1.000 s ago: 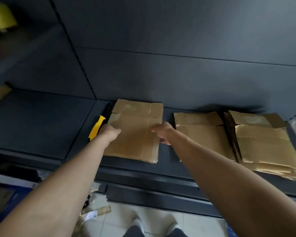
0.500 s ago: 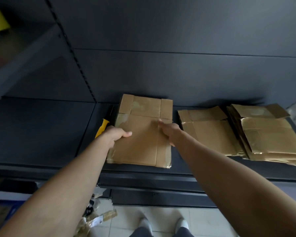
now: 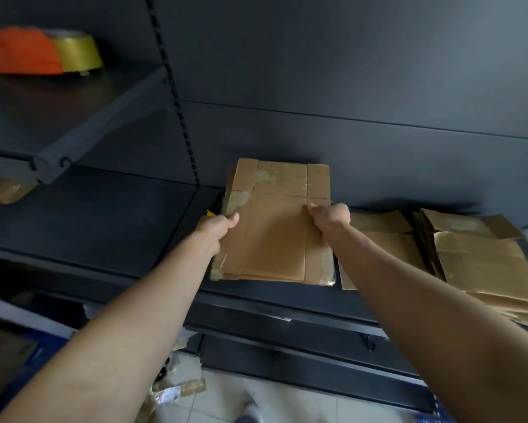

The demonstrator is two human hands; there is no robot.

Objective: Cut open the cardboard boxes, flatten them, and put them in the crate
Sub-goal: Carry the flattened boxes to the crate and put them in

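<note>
A stack of flattened brown cardboard boxes [image 3: 274, 239] with shiny tape strips is held tilted above the dark shelf [image 3: 110, 215]. My left hand [image 3: 215, 228] grips its left edge, thumb on top. My right hand [image 3: 329, 218] grips its right edge, fingers curled round it. A yellow cutter [image 3: 210, 213] lies on the shelf just behind my left hand, mostly hidden. Two more piles of flattened cardboard [image 3: 387, 242] [image 3: 482, 261] lie on the shelf to the right. The crate is partly visible as a blue rim [image 3: 47, 346] at the lower left.
An upper shelf [image 3: 73, 117] at the left carries an orange object [image 3: 21, 53] and a gold tape roll [image 3: 78, 53]. A small cardboard piece [image 3: 3, 190] lies at the far left. Tape scraps [image 3: 177, 389] litter the tiled floor by my feet.
Both hands have closed on the stack's edges and lifted it off the shelf, its near end now raised. My view has tilted upward, bringing the upper shelf into sight.
</note>
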